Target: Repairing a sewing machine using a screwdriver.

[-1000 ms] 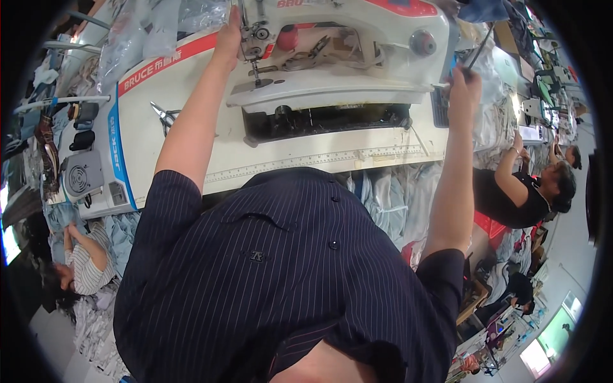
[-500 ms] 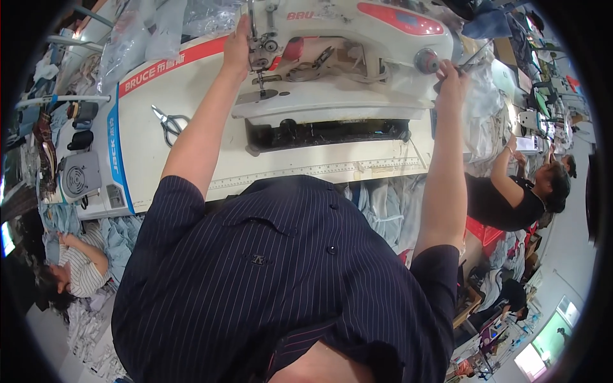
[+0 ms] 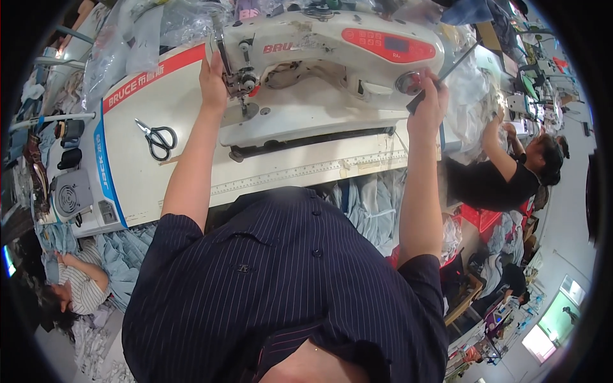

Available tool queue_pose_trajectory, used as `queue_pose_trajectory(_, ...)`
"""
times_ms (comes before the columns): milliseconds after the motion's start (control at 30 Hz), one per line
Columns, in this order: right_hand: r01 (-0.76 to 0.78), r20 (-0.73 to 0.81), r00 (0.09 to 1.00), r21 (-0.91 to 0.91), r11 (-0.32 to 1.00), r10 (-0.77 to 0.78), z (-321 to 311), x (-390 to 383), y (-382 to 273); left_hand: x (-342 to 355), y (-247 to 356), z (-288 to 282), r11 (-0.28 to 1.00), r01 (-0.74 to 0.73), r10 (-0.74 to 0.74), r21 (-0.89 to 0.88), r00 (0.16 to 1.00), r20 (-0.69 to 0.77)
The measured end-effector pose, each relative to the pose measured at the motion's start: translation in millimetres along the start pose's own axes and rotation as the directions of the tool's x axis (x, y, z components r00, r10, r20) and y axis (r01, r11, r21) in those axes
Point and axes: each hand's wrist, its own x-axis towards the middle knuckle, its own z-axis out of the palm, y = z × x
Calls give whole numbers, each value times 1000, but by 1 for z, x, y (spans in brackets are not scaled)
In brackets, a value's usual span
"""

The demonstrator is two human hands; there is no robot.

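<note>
A white sewing machine head with a red control panel spans the upper middle, slightly tilted over its bed cutout. My left hand grips its left end beside the needle assembly. My right hand is closed on a long, thin dark tool beside the handwheel; whether it also touches the machine is unclear. Black-handled scissors lie on the white table to the left, and a ruler strip runs along the front edge.
Plastic bags and garments crowd behind and around the table, with a vented grey box at left. Pale cloth hangs below. A co-worker in black works at right, another in stripes at lower left.
The machine head has come down toward the table, narrowing the visible dark opening beneath it. Both my hands have moved leftward in view, the right one slightly lower with the tool.
</note>
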Motion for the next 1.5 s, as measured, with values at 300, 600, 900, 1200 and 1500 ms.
queue_pose_trajectory(300,-1,11,1000,81,997,0,-26,-38,3,-38,-5,-5,966,-170,160,195,985,65)
queue_pose_trajectory(600,-102,-64,993,14,995,102,-86,-116,40,-110,-24,-41,815,-461,346,351,873,344)
queue_pose_trajectory(900,-23,-123,992,-1,1000,22,-98,-155,37,-116,-5,-44,686,-589,402,428,797,451)
queue_pose_trajectory(1200,-137,-143,981,-7,991,135,-102,-245,7,-120,10,-41,732,-546,326,408,806,494)
queue_pose_trajectory(1500,-199,-203,968,-266,943,147,-128,-307,11,-114,-3,-47,751,-518,276,408,809,519)
